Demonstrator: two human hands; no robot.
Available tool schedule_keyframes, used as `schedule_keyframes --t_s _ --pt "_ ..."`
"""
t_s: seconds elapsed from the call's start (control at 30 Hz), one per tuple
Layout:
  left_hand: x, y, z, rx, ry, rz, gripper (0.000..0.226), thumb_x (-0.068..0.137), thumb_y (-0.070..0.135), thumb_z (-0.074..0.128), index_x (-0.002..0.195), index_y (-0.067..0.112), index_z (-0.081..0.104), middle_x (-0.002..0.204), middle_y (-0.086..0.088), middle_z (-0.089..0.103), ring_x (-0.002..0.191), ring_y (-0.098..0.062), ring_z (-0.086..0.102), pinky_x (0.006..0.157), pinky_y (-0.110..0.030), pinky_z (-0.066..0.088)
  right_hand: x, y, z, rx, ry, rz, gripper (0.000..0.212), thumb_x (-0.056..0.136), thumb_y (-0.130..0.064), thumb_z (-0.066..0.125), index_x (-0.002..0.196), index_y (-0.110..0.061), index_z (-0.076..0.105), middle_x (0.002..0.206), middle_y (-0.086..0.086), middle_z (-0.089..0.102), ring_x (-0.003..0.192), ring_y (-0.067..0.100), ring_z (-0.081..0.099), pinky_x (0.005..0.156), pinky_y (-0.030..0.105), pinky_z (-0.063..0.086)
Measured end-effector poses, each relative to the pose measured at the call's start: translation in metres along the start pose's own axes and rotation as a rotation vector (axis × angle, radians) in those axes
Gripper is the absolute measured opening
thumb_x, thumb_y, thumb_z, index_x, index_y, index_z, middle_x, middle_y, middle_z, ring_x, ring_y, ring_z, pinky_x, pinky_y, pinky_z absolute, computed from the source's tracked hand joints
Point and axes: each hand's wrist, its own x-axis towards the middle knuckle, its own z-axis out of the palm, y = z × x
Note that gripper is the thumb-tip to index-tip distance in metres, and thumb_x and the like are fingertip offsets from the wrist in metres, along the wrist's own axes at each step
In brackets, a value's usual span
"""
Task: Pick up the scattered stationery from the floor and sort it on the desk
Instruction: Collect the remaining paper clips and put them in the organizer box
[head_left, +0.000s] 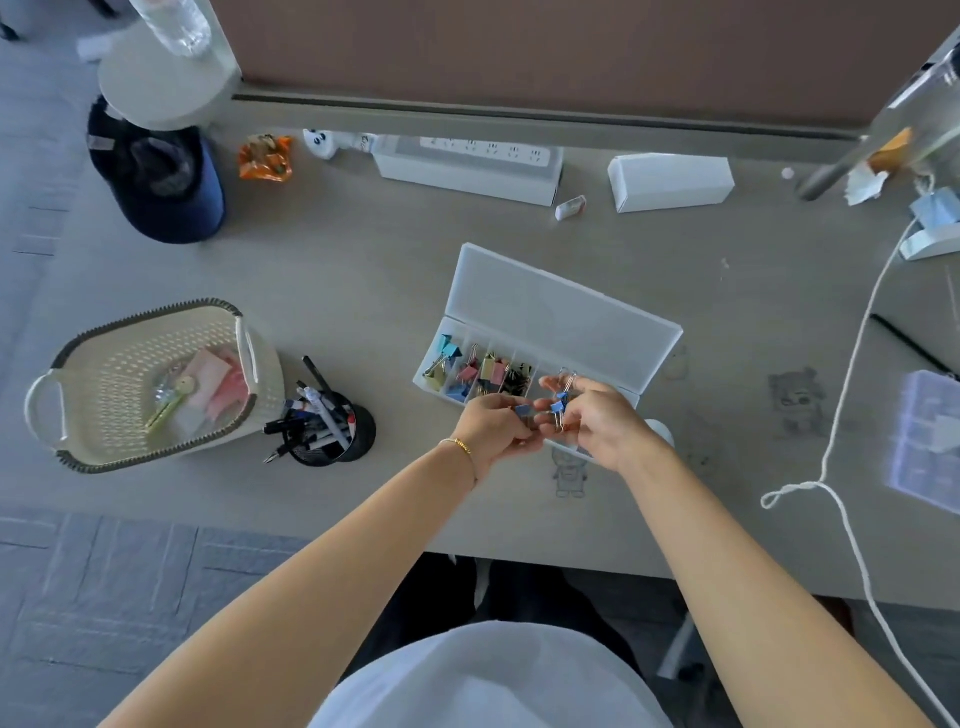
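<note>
an office workstation: a grey desk (363, 270) against a brown partition panel (571, 52), with a power strip (488, 148).

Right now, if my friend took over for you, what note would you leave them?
Left hand: pinching a blue clip.
Right hand: pinching more blue clips over the box.
Box: lid open, on the desk; left compartments hold sorted clips, right ones look empty.
Done: pens stand in the cup; notes lie in the basket.
Left: drop the held clips into a compartment. Most of the floor is out of view, so check it for strays.
</note>
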Motion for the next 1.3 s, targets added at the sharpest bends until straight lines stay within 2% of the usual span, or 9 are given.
schedule_keyframes --t_s 0.2,0.3,0.47,0.67,0.8,0.87,1.0,1.13,1.3 --pt "0.01 0.001 0.006 0.093 0.106 0.013 0.034 0.085 -0.02 0.053 0.108 0.002 0.066 0.102 -0.016 0.072 0.089 -0.027 0.072 0.082 -0.042 0.061 0.009 0.0 0.0 -0.189 0.054 -0.056 0.051 0.082 0.027 0.037 0.109 -0.005 0.065 0.097 0.017 0.069 0.084 0.025 0.068 0.064 0.031 0.062" --pt "0.009 0.003 0.009 0.125 0.12 0.006 0.031 0.087 -0.015 0.057 0.107 0.007 0.067 0.108 -0.016 0.07 0.099 -0.029 0.071 0.084 -0.04 0.06 0.014 0.002 -0.001 -0.249 0.107 -0.081 0.048 0.082 0.026 0.041 0.108 -0.005 0.067 0.104 0.02 0.071 0.089 0.026 0.071 0.079 0.04 0.062" --pt "0.01 0.005 0.012 0.12 0.135 0.01 0.038 0.089 -0.014 0.054 0.119 0.005 0.066 0.1 -0.012 0.066 0.089 -0.024 0.068 0.087 -0.039 0.059 0.014 0.002 0.001 -0.289 0.169 -0.105 0.038 0.085 0.02 0.048 0.101 -0.007 0.069 0.106 0.019 0.07 0.092 0.027 0.07 0.084 0.05 0.06" --pt "0.006 0.009 0.017 0.158 0.11 0.066 0.046 0.09 -0.013 0.05 0.13 0.007 0.062 0.121 -0.014 0.064 0.084 -0.016 0.062 0.086 -0.037 0.059 0.019 0.003 0.002 -0.364 0.159 -0.119 0.049 0.084 0.019 0.047 0.122 -0.005 0.068 0.119 0.018 0.068 0.105 0.028 0.068 0.081 0.044 0.062" --pt "0.006 0.012 0.018 0.197 0.111 0.07 0.052 0.091 -0.009 0.053 0.137 0.013 0.056 0.114 -0.007 0.066 0.095 -0.018 0.066 0.083 -0.034 0.06 0.017 0.002 0.003 -0.356 0.152 -0.118 0.05 0.086 0.015 0.053 0.13 -0.007 0.063 0.106 0.01 0.071 0.098 0.025 0.07 0.078 0.039 0.062" --pt "0.007 0.013 0.017 0.219 0.109 0.068 0.054 0.091 -0.009 0.054 0.14 0.015 0.054 0.122 -0.008 0.064 0.101 -0.021 0.066 0.082 -0.033 0.061 0.014 0.0 0.003 -0.36 0.168 -0.111 0.057 0.089 0.013 0.053 0.14 -0.012 0.055 0.107 0.008 0.069 0.095 0.022 0.07 0.076 0.036 0.062" --pt "0.008 0.009 0.013 0.276 0.136 0.117 0.054 0.088 -0.01 0.059 0.137 0.013 0.055 0.13 -0.014 0.061 0.092 -0.024 0.066 0.085 -0.041 0.06 0.013 0.0 0.001 -0.406 0.215 -0.137 0.055 0.089 0.01 0.054 0.137 -0.017 0.058 0.102 0.007 0.071 0.091 0.021 0.072 0.08 0.037 0.062" --pt "-0.003 0.011 0.007 0.159 0.118 0.082 0.045 0.088 -0.009 0.064 0.126 0.012 0.055 0.114 -0.021 0.068 0.072 -0.027 0.072 0.067 -0.037 0.063 0.001 -0.004 -0.002 -0.359 0.215 -0.157 0.031 0.083 0.01 0.067 0.102 -0.015 0.069 0.088 0.012 0.076 0.077 0.022 0.076 0.08 0.042 0.062" --pt "-0.015 0.012 -0.002 0.24 0.228 0.169 0.025 0.094 -0.003 0.047 0.103 0.016 0.061 0.089 -0.008 0.067 0.057 -0.018 0.063 0.041 -0.019 0.046 -0.018 -0.01 0.009 -0.484 0.156 -0.269 0.015 0.094 -0.001 0.058 0.094 -0.011 0.068 0.081 0.012 0.074 0.054 0.019 0.068 0.05 0.028 0.05"
